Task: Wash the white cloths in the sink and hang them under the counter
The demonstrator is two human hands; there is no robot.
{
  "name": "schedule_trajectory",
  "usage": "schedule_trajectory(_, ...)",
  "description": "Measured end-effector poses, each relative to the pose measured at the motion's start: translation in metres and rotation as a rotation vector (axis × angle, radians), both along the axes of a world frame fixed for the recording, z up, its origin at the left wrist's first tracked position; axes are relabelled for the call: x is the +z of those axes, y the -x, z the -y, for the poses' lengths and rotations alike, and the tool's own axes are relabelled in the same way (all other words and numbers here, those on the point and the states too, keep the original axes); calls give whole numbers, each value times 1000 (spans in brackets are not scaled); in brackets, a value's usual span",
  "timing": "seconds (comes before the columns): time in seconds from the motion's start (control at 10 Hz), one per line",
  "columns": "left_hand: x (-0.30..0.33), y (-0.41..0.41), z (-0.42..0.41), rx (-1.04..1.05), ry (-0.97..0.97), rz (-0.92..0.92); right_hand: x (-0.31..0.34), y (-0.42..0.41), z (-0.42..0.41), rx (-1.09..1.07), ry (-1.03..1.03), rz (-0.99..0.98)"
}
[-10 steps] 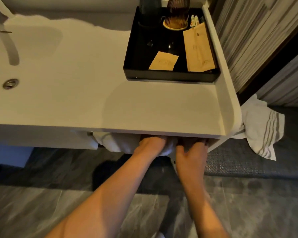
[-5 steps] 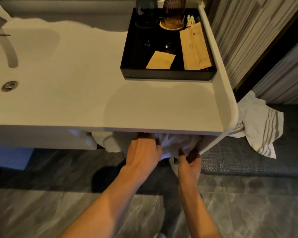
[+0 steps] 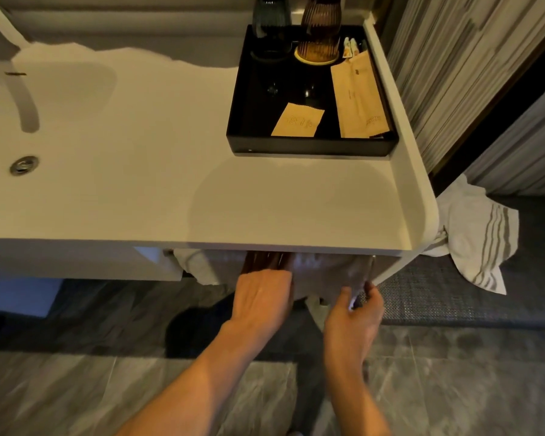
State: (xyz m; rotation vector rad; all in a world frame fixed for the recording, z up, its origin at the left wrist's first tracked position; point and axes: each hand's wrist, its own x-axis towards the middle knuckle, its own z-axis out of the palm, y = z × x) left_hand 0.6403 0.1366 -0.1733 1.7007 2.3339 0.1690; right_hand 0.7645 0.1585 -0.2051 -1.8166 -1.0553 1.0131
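The right hand [image 3: 354, 313] pinches the lower right corner of a white cloth [image 3: 324, 273] between thumb and fingertips, the grip closed on a narrow twist of fabric. The left hand [image 3: 263, 298] lies palm down, fingers extended and together, flat against the left part of the same cloth; the fingertips disappear under the counter edge, so whether they curl around anything there cannot be seen.

The cloth hangs just below the front lip of the pale counter [image 3: 265, 209], directly ahead of and slightly above both hands. Its long axis runs left to right, parallel to the counter edge, spanning the gap between the two hands. Whatever it hangs on is hidden by the counter. A second white cloth [image 3: 195, 267] hangs beside it to the left, nearer the left hand.

The right hand is nearer the free corner, so any further spreading would probably be a pull to the right along that edge while the left hand steadies the fabric.

On the counter stands a black tray [image 3: 312, 149] holding paper packets and two ribbed glasses. The sink drain [image 3: 23, 165] lies far left. A striped towel [image 3: 475, 234] hangs off the counter's right end, well apart from the hands.
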Motion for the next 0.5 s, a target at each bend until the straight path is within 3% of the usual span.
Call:
schedule_trajectory(0.1,8,-6,0,-62,93,-52,10,9,21,215,-382,274)
schedule_trajectory(0.2,8,-5,4,-96,43,-74,5,8,-2,507,-456,727)
schedule_trajectory(0.3,7,-9,11,-87,29,-109,11,5,-12,737,-240,950)
schedule_trajectory(0.4,17,-6,2,-68,67,-119,31,5,-19,857,-118,1002)
schedule_trajectory(0.5,32,-4,27,-181,195,-13,51,-5,8,919,-230,955)
